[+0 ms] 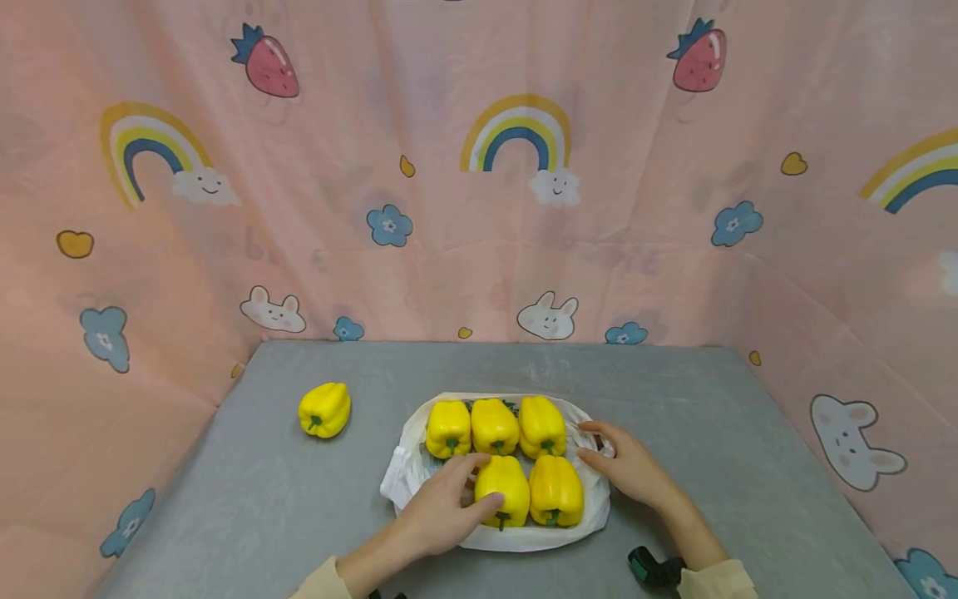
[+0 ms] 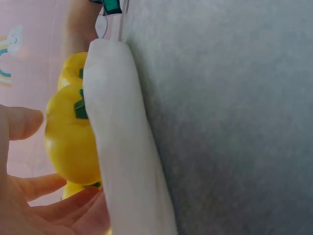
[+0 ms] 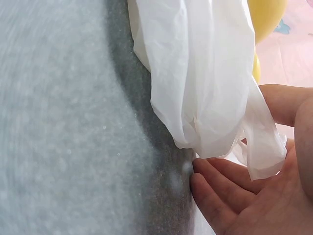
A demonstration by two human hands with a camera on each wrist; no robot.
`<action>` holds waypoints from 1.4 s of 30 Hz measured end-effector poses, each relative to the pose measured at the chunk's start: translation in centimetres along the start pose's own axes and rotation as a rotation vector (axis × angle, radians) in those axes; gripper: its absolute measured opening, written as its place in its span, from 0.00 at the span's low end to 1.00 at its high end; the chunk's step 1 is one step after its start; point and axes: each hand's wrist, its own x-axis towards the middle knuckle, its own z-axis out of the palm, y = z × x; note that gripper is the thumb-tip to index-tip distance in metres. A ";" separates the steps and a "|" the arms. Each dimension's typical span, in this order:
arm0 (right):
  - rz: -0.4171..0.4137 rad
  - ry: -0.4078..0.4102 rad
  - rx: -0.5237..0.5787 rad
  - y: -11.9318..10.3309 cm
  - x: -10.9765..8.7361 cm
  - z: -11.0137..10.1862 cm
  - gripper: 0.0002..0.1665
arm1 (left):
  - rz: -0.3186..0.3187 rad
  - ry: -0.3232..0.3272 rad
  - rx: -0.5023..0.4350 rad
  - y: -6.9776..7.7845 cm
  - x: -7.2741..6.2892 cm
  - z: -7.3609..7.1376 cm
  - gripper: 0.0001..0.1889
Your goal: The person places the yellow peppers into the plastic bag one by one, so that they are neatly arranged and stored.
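A white plastic bag [image 1: 516, 541] lies spread on the table with several yellow bell peppers in it, in a back row and a front row. My left hand [image 1: 443, 507] is around the front-left bell pepper [image 1: 503, 489], fingers along its side. In the left wrist view, a thin gap shows between the thumb tip and that pepper. At the bag's right edge is my right hand [image 1: 627, 462], thumb and fingers apart. The right wrist view shows a loop of the bag [image 3: 264, 142] between them, the fingertips close to the tabletop.
Another yellow bell pepper [image 1: 325, 409] sits alone at the back left of the grey table [image 1: 247, 499]. A pink printed curtain [image 1: 479, 249] hangs behind and along both sides. A dark wrist-worn device [image 1: 654, 568] shows by the right forearm.
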 end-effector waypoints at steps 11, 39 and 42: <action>0.008 -0.003 0.001 -0.1 0.0 0.1 0.32 | 0.094 0.077 0.013 0.0 -0.2 -2.1 0.24; 0.026 -0.004 0.009 -0.3 -0.2 0.2 0.32 | 0.281 0.482 0.173 -4.2 -0.4 -9.3 0.11; 0.024 -0.011 0.005 -0.4 -0.2 0.1 0.33 | 0.247 0.517 0.215 -4.8 -0.7 -10.2 0.11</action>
